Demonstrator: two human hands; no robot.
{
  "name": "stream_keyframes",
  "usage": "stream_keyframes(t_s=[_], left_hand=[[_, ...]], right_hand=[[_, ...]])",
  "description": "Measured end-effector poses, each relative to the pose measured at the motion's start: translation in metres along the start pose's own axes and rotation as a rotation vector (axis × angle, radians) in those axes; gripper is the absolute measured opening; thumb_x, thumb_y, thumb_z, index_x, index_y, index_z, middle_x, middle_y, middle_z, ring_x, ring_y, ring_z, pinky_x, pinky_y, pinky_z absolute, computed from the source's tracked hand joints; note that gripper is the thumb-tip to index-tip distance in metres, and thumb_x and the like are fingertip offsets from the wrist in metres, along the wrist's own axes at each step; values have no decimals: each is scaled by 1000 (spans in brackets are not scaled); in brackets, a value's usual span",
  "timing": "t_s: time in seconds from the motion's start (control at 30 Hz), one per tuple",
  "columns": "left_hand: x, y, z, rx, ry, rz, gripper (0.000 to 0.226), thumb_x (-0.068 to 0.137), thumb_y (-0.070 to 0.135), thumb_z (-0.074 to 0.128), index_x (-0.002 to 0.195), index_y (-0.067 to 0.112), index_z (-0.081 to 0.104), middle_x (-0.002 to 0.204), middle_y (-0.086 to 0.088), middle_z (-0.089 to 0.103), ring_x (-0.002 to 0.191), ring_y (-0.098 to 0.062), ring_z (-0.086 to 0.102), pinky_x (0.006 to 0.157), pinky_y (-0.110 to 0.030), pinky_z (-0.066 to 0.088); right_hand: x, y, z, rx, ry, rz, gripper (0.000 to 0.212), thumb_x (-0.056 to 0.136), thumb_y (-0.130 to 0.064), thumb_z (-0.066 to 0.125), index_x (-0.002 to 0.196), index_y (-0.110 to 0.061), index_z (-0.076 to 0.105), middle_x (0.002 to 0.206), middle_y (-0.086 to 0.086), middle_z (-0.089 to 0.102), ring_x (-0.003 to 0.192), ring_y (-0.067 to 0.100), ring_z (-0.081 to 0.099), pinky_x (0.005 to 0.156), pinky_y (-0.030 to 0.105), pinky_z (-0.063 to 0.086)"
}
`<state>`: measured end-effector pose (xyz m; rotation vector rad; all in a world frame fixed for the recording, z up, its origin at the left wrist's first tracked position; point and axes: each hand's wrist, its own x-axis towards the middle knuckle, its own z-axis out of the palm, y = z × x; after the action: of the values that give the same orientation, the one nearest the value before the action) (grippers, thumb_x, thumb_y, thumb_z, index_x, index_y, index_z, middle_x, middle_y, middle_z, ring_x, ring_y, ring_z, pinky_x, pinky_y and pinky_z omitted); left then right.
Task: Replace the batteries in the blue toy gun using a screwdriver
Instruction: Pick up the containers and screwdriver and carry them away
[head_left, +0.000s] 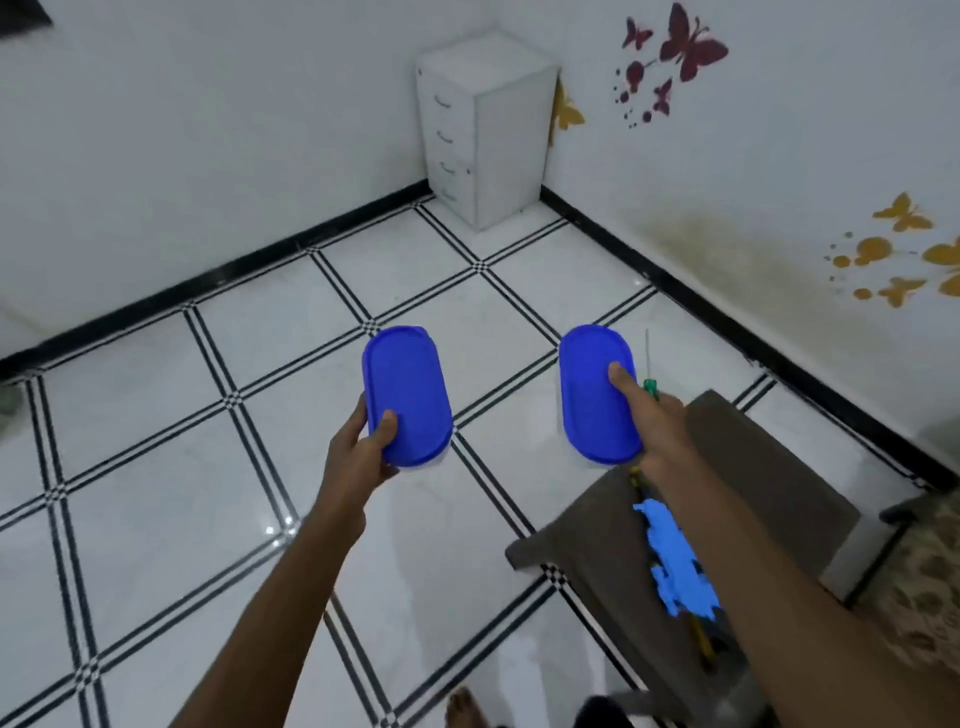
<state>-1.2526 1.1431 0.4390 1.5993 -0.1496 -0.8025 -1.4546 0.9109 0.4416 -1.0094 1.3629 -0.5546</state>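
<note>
— White floor tiles (426, 519) with black grid lines ran to a corner where a small white drawer cabinet (485, 130) stood, butterfly stickers (680, 47) on the wall beside it. You stood over that floor with both arms out. What were you carrying?

— Two containers with blue oval lids. Your left hand (358, 452) gripped the left container (406, 395) at its near end, thumb curled on top of the lid and fingers wrapped beneath, so it stayed level.

— And the other one?

— Your right hand (660, 431) held the right container (597, 392) along its right edge, thumb pressed flat on the lid. The same hand seemed to pinch a green-handled screwdriver (649, 384) against that side, shaft pointing away from you; the fingers underneath were hidden, so I couldn't tell exactly how.

— Where was the blue toy gun (675, 561)?

— Under your right forearm, apparently tucked against your body, partly hidden by the arm. Behind it was a grey-brown stool or seat (737, 467). I'd judge you gathered everything in one load, and no battery work had started.
</note>
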Motion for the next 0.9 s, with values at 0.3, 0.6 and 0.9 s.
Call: stream_keyframes(t_s=[0.3,0.6,0.9], left_hand=[[96,77,-71,-25,-13,52,50,94,34,60,142,29,45,124,2,64,104,-18,66,75,-30,56],[289,163,-90,26,-55,90,47,94,32,61,139,32,48,123,3,64,104,-18,66,72,-28,58],[489,270,-109,4,-34,30,44,96,28,58,138,30,48,115,2,65,98,-18,66,66,-25,56]], right_hand=[[25,-68,142,-21,-76,-81,53,73,-49,80,97,-5,63,102,8,68,96,28,65,89,48,54],[148,-151,298,45,-117,-93,45,75,-46,79,89,-8,59,94,9,66,89,29,64,81,42,55],[265,-258,456,29,-134,-35,42,76,-41,80,86,-6,61,97,10,69,92,30,65,88,48,55]])
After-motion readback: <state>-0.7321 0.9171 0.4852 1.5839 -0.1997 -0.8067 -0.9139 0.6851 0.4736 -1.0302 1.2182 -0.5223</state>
